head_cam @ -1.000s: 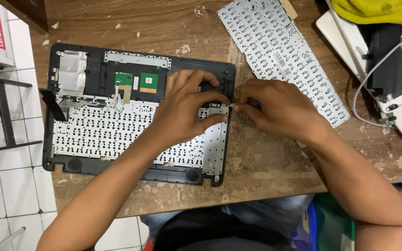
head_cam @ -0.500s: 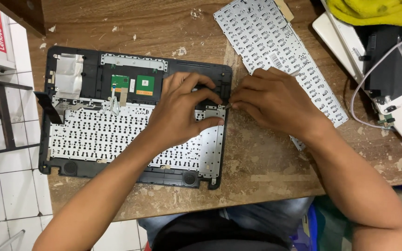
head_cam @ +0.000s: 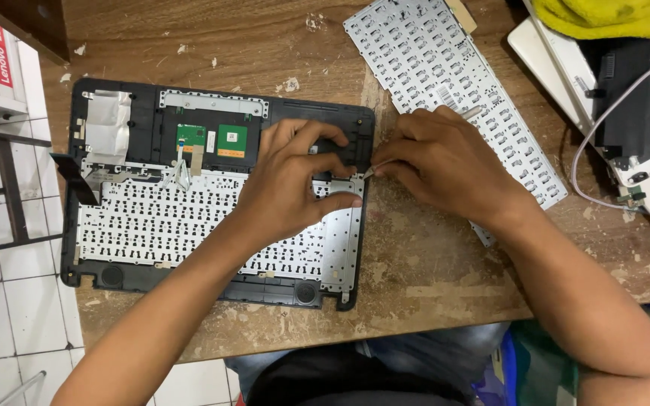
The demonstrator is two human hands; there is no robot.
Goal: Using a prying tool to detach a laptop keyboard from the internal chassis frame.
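A black laptop palmrest shell (head_cam: 152,284) lies upside down on the wooden table, with the silver back of a keyboard (head_cam: 152,225) seated in it. My left hand (head_cam: 295,180) rests on the keyboard's right end, fingers curled and pressing near the shell's right edge. My right hand (head_cam: 445,162) sits just right of the shell, pinching a thin metal tool (head_cam: 374,170) whose tip touches the shell's right edge. Two small green circuit boards (head_cam: 212,139) show above the keyboard.
A loose second keyboard (head_cam: 445,83), back side up, lies diagonally behind my right hand. A white device with a grey cable (head_cam: 611,113) and a yellow cloth (head_cam: 611,19) sit at the far right. White tiled floor (head_cam: 9,256) drops off at the left.
My hands stay in the same spot on the shell's right edge; the fingers shifted slightly. The view has shifted a little.
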